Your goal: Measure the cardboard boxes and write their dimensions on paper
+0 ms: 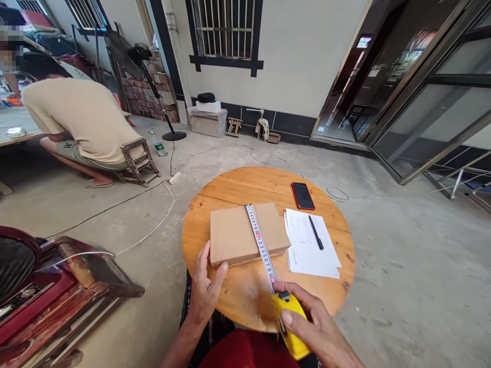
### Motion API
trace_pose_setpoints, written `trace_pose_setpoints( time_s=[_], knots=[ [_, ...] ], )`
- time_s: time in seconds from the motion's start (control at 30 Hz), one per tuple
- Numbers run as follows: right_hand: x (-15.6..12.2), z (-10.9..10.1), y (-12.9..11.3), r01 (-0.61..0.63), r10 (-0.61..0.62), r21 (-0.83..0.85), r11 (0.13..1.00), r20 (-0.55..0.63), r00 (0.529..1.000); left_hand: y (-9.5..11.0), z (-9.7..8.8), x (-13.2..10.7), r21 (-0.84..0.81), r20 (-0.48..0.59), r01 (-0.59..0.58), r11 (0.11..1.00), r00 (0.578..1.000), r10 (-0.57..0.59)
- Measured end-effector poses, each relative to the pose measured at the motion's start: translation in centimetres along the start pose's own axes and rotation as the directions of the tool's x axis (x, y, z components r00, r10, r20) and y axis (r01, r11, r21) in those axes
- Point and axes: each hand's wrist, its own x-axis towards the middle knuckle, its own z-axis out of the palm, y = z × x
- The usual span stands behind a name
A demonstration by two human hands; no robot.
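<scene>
A brown cardboard box (232,230) lies flat on the round wooden table (245,294). My left hand (206,286) grips its near left corner, with the fingers along the left side and the thumb at the front. My right hand (316,324) is closed around a yellow tape measure (296,348) at the table's near edge. From its case the white blade (264,250) runs out across the top of the box, its hooked end at the far edge. Right of the box are sheets of white paper (307,260) with writing, and a black pen (316,233) rests on them.
A phone (303,196) with a red edge lies near the table's far side. To the left stand a wooden chair (95,291), a standing fan (159,97) and a crouching person (82,117) on a low stool. White cables (164,204) cross the concrete floor.
</scene>
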Motion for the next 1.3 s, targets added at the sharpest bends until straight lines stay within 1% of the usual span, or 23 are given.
trace_pose_setpoints(
  time_s=[0.17,0.4,0.6,0.73,0.9,0.97,1.0,1.07,1.1,1.13,1.17,1.2,1.3],
  knots=[
    [0.2,0.0,-0.1,-0.002,0.002,-0.008,1.0,-0.002,1.0,-0.2,-0.4,-0.3,-0.034,0.007,0.054,0.998,0.999,-0.054],
    [0.0,0.1,-0.6,0.01,-0.01,-0.014,1.0,0.001,1.0,-0.2,-0.1,-0.5,-0.073,-0.015,0.113,0.991,0.993,-0.114],
    [-0.2,0.2,-0.5,-0.002,0.002,-0.003,1.0,-0.023,1.0,-0.1,0.0,-0.5,-0.035,-0.022,0.106,0.994,0.994,-0.107],
    [-0.1,0.3,-0.5,-0.009,0.009,-0.001,1.0,-0.017,1.0,-0.2,-0.1,-0.4,-0.009,-0.033,0.105,0.994,0.994,-0.105],
    [-0.3,0.4,-0.4,0.0,0.0,-0.015,1.0,-0.022,1.0,0.1,-0.3,-0.4,-0.012,-0.013,0.097,0.995,0.995,-0.097],
    [-0.5,0.3,-0.2,0.038,-0.04,-0.038,0.999,-0.039,0.998,0.6,-0.7,-0.7,0.0,-0.064,0.069,0.998,0.996,-0.069],
    [-0.7,0.3,0.0,0.073,-0.076,-0.058,0.996,-0.046,0.996,1.0,-1.0,-0.8,0.015,-0.121,0.038,0.999,0.992,-0.036],
    [-1.0,0.2,0.5,0.167,-0.171,-0.118,0.979,-0.024,0.985,2.0,-1.8,-1.0,0.042,-0.268,-0.047,0.998,0.962,0.057],
    [-1.1,0.1,0.8,0.22,-0.221,-0.156,0.963,0.011,0.975,2.7,-2.2,-1.0,0.042,-0.322,-0.091,0.995,0.942,0.099],
    [-1.2,0.0,1.1,0.27,-0.264,-0.192,0.943,0.058,0.963,3.4,-2.6,-0.9,0.025,-0.349,-0.123,0.992,0.929,0.124],
    [-1.2,0.0,1.5,0.316,-0.298,-0.224,0.922,0.11,0.948,4.2,-3.0,-0.6,-0.009,-0.352,-0.141,0.99,0.927,0.129],
    [-1.2,-0.1,2.0,0.356,-0.324,-0.248,0.901,0.162,0.932,4.9,-3.3,-0.2,-0.057,-0.332,-0.139,0.989,0.937,0.112],
    [-1.0,-0.2,3.1,0.437,-0.367,-0.295,0.85,0.265,0.892,6.8,-4.0,1.5,-0.217,-0.241,-0.052,0.975,0.971,-0.001]
  ],
)
